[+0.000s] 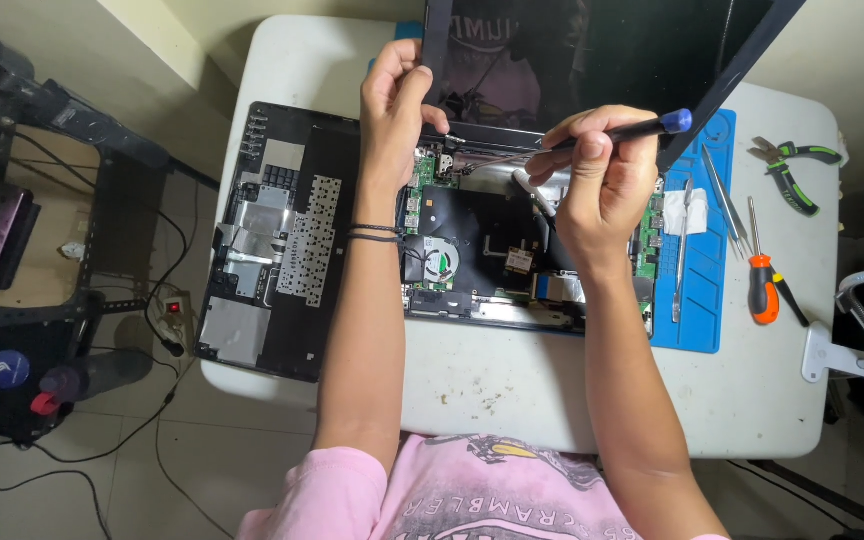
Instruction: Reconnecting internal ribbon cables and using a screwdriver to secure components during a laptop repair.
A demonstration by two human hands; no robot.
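The opened laptop [492, 240], with its boards and fan exposed, is lying on the white table [552, 390], its raised screen [592, 50] being steadied at the left hinge corner by the left hand [392, 105], whose fingers are closed on the bezel edge. A blue-capped black screwdriver [642, 127] is being gripped in the right hand [597, 180], fingers clamped round the shaft, the tip being pointed at the hinge area. Judged from this, a hinge screw is being worked; the tip would need to be seated squarely while the screen is being held firm. Beside the laptop, one detached keyboard cover [272, 240] is lying at the left. On the right, one blue mat [702, 300] is bearing one pair of tweezers [727, 205]; one orange-handled screwdriver [762, 285] and one pair of green-handled pliers [787, 170] are resting beyond.
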